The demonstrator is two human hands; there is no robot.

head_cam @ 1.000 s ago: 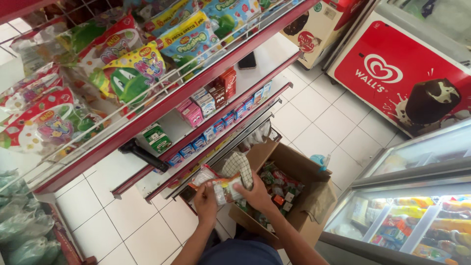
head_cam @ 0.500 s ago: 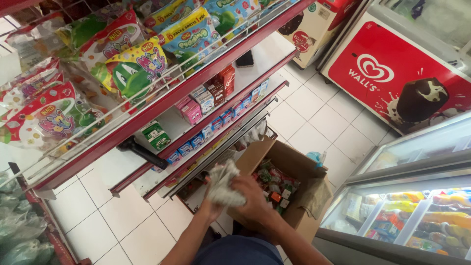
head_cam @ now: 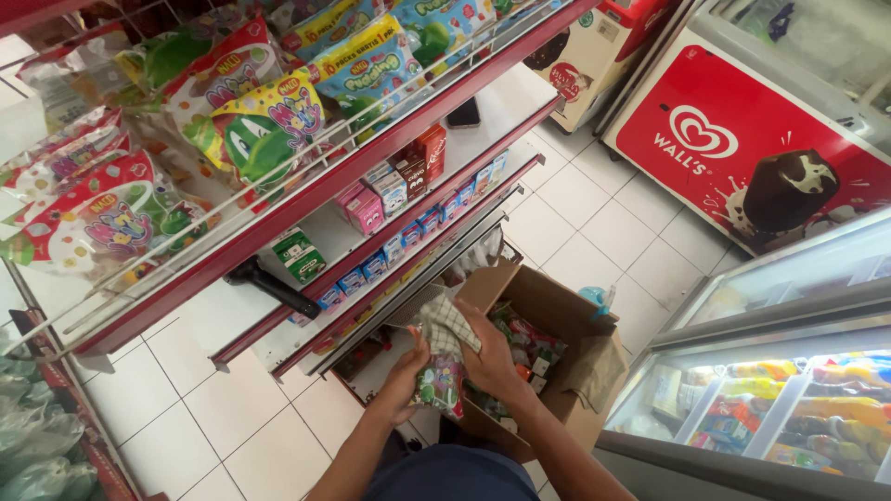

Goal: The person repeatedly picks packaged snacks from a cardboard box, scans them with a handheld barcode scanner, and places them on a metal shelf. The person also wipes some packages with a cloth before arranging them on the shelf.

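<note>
Hands are meeting over an open cardboard box [head_cam: 557, 306] on the tiled floor, below the bottom shelf [head_cam: 408, 306]. Left hand [head_cam: 406, 376] is gripping a colourful packet [head_cam: 440, 385] by its side, fingers curled closed on it. Right hand [head_cam: 487, 357] is pressing a checked cloth [head_cam: 447, 325] against the packet's top, fingers wrapped around it. Box is holding more small packets. Freezer [head_cam: 761, 399] is standing just beside the box.

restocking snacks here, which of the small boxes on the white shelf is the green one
The small green box at the left end of the white shelf, beside the black handled tool. The other small boxes further right are pink, red or blue.
</note>
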